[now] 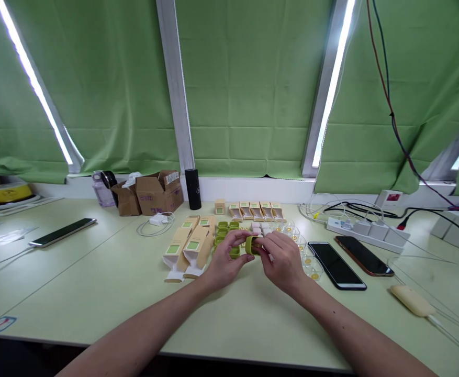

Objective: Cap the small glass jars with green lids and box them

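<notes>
Between my two hands a small olive-green box is held up above the table, its open side turned to the right. My left hand grips it by thumb and fingers from the left. The fingers of my right hand are closed and reach into the box's opening; what they pinch, if anything, is hidden. Behind my left hand stand several more green boxes. Small pinkish-white pieces lie just beyond the hands. Clear round cups with yellow centres line the right side.
Flattened beige cartons lie left of the hands, with further small cartons behind. Two phones, a power strip and cables are on the right. A black bottle and cardboard boxes stand at the back left.
</notes>
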Demonstrator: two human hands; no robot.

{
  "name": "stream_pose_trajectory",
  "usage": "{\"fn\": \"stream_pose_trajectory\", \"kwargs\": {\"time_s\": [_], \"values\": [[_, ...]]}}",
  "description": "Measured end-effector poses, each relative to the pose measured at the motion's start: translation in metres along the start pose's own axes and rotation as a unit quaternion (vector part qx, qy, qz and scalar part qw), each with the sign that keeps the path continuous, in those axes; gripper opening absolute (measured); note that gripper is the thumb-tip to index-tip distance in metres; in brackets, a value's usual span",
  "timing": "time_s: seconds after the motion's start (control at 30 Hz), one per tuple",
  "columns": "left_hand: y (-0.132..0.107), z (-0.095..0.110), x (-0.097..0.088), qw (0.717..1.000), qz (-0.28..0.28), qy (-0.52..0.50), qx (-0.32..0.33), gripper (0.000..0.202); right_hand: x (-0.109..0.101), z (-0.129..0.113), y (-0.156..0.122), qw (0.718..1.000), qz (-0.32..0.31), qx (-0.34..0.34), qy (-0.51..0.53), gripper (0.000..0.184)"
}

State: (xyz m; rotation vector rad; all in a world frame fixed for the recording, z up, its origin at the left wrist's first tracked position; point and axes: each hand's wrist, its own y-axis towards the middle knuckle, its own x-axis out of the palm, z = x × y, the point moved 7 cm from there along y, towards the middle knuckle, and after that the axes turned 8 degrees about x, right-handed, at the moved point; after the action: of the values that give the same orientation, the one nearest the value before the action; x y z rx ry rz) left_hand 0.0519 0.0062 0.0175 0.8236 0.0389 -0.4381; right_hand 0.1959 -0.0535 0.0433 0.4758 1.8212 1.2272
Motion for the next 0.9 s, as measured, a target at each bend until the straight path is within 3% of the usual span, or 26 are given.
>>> {"fn": "stream_pose_trajectory", "kwargs": {"time_s": [0.6,0.77,0.9], "values": [[0.004,0.000,-0.006,1.000,-0.006,0.020,0.008,0.042,0.000,0.000,0.000,0.999,-0.039,-0.022,0.016,0.018],[0.006,0.000,-0.014,0.999,0.022,0.037,0.006,0.041,-0.007,0.003,0.000,0.998,-0.039,-0.005,0.047,0.035],[0.005,-0.001,-0.017,0.997,0.034,0.072,0.010,0.041,-0.003,0.004,-0.002,0.996,-0.057,0.013,0.070,0.059]]}}
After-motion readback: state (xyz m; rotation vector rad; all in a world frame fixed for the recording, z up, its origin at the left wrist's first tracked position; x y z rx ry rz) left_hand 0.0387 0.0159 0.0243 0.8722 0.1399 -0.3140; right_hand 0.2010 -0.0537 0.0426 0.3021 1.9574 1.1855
